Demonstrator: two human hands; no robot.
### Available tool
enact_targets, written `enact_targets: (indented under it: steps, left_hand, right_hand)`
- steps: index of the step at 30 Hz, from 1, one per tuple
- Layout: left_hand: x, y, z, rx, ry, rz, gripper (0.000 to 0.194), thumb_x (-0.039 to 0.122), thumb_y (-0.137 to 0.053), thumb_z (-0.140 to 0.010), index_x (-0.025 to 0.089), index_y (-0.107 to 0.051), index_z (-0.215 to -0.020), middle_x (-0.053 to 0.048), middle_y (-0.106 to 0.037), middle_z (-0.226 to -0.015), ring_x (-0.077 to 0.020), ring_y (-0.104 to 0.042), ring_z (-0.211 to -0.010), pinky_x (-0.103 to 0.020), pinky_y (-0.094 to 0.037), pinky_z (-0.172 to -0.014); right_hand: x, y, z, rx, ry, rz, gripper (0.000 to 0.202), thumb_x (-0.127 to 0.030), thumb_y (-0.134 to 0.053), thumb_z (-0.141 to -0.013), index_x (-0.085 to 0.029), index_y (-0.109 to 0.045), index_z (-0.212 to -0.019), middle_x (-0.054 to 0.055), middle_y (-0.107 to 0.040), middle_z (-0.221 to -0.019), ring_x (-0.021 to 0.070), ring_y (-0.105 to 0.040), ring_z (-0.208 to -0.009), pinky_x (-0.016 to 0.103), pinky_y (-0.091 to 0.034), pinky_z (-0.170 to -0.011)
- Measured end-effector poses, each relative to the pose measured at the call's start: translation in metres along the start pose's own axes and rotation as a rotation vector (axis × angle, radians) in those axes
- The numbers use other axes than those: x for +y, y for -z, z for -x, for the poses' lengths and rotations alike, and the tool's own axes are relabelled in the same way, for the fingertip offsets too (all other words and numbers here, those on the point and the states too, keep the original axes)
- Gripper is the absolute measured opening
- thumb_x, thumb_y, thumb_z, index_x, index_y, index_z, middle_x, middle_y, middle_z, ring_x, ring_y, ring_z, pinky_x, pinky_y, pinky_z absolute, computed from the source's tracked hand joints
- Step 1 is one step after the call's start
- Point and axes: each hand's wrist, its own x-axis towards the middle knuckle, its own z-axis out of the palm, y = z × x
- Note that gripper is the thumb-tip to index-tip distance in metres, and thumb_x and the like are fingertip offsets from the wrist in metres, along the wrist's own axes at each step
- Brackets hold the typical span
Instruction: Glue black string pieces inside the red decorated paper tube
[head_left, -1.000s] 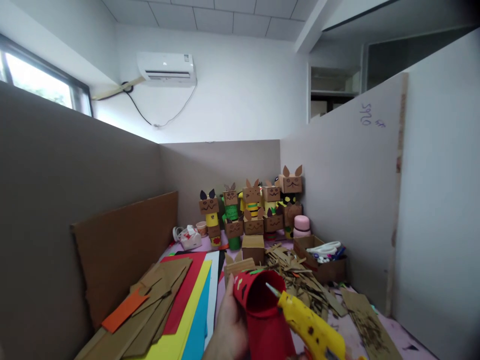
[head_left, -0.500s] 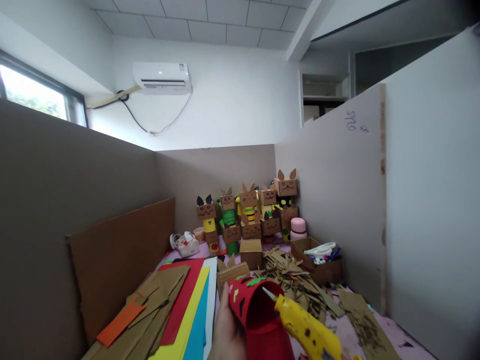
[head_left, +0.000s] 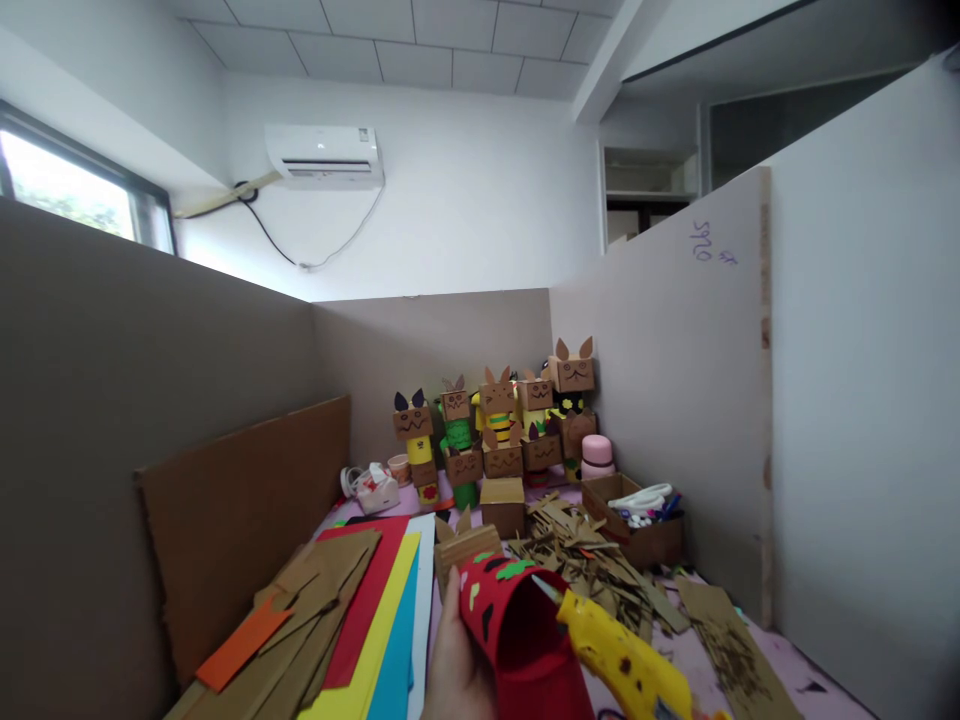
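From my head view, grey partitions [head_left: 645,400] close in the left, back and right, and scraps crowd the middle. The barest patch of purplish worktop [head_left: 675,655] I can see is at lower right, beside a stained cardboard strip [head_left: 739,640].

My left hand [head_left: 457,660] is curled around a red tube [head_left: 499,605] at lower centre; its open end is turned toward me, the wall dotted with green, black and pale cutouts. A scuffed yellow glue gun [head_left: 622,655] slants in from the right, its tapered nozzle by the upper rim; I cannot tell whether they touch. My right hand is out of frame, so I cannot tell its grip.

Left of the tube lie smooth coloured sheets [head_left: 375,620] under flat brown cardboard [head_left: 300,630]. Beyond sit splintery cardboard offcuts [head_left: 585,550] and boxy, pointed-eared cardboard figures [head_left: 499,395].
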Motion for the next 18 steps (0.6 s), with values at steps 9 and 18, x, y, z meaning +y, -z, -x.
enact_targets:
  steps: [9,18]
  left_hand:
    - [0.0,-0.001,0.003,0.027,-0.015,-0.002,0.047,0.042,-0.049,-0.08,0.013,-0.057,-0.116,-0.01,-0.074,-0.087,-0.0319,-0.066,-0.086,-0.047,-0.046,-0.084]
    - [-0.001,-0.009,0.011,0.001,0.043,0.075,0.046,0.041,-0.05,-0.081,0.008,-0.06,-0.111,-0.012,-0.074,-0.082,-0.0313,-0.067,-0.085,-0.046,-0.044,-0.087]
  right_hand:
    - [0.005,0.004,-0.017,-0.015,0.047,0.065,0.028,-0.021,-0.052,-0.086,-0.014,-0.053,-0.058,-0.006,-0.052,-0.054,0.0038,-0.049,-0.042,0.011,-0.035,-0.032]
    - [0.003,0.003,-0.011,-0.052,0.098,0.158,0.018,-0.008,-0.057,-0.079,-0.014,-0.058,-0.061,-0.007,-0.056,-0.056,0.0068,-0.055,-0.049,0.015,-0.044,-0.041]
